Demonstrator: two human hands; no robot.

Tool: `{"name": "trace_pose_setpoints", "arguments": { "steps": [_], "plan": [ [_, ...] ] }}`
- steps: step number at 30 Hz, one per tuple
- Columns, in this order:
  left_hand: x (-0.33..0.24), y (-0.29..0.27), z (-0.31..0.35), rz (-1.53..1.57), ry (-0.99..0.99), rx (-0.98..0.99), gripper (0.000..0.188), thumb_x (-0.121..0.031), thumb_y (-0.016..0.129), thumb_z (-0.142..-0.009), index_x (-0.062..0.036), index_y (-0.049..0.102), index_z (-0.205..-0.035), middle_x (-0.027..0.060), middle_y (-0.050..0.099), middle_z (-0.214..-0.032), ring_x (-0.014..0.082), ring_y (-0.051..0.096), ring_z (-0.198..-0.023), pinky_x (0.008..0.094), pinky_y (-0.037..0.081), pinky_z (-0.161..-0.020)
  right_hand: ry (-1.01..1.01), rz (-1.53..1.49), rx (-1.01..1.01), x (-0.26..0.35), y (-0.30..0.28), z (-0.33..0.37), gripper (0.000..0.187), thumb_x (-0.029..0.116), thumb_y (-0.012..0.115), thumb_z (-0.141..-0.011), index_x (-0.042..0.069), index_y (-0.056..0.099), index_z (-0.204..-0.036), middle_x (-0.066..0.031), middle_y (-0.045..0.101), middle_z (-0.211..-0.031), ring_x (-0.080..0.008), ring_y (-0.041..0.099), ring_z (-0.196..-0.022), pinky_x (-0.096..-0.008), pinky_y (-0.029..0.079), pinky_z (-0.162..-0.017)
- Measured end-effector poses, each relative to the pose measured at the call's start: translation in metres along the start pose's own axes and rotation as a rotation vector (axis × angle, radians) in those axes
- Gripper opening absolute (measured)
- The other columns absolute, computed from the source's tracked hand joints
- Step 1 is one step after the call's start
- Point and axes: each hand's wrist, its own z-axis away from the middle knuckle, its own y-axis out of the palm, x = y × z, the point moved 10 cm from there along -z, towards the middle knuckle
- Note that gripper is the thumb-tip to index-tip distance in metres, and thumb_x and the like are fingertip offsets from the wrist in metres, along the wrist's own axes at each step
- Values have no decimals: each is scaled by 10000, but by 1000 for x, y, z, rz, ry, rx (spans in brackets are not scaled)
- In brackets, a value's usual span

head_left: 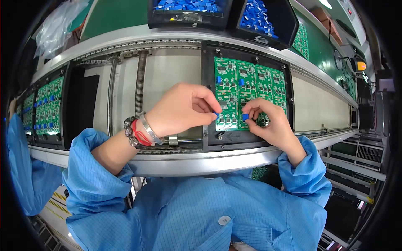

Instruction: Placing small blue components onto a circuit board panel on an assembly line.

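Observation:
My left hand (184,106), with a metal bangle and beaded bracelet at its wrist, pinches a small blue block-shaped component (216,115) between thumb and fingertips, at the left edge of a green circuit board panel (269,95). Its fingers partly hide that piece. Between the thumb and fingers of my right hand (270,121) is a second blue block-shaped component (245,117), held over the lower middle of the panel. Two more blue components, one left (219,80) and one near the middle (241,82), stand on the panel's upper half. A black frame (247,143) surrounds the panel.
Two black bins (188,20) of loose blue components stand beyond the metal rail (201,161). On the left, another framed panel (49,104) carries several blue parts, beside another person's blue sleeve (19,142). An orange lamp (360,66) and a further green board (301,42) are at right.

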Motion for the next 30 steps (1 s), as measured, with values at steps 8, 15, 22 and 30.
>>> {"name": "trace_pose_setpoints", "arguments": {
  "steps": [8,15,22,30],
  "plan": [
    [-37,13,11,-692,365,-185,276,-9,666,-684,-87,592,-939,45,628,-790,241,596,-785,357,489,-692,-153,202,-3,26,10,1,286,-91,644,-709,36,598,-960,-77,582,-859,-186,595,-754,-283,494,-663],
    [-41,19,15,-775,370,-179,301,16,648,-675,-87,569,-946,49,607,-764,268,570,-777,389,469,-696,-256,262,95,47,16,-12,278,-69,620,-705,54,568,-950,-107,530,-845,-295,577,-751,-372,475,-633],
    [-58,24,27,-945,414,-238,306,44,633,-652,-54,555,-931,87,587,-748,285,561,-764,397,455,-694,-207,289,191,53,24,-10,294,-33,655,-714,32,567,-986,-122,551,-879,-318,575,-845,-383,483,-712],
    [-64,29,35,-1101,388,-265,386,70,658,-627,-62,579,-981,87,570,-744,281,558,-731,385,462,-664,-273,292,32,70,-26,-21,350,6,691,-745,12,607,-1085,-125,626,-1026,-279,619,-896,-371,503,-777]
  ]
}}
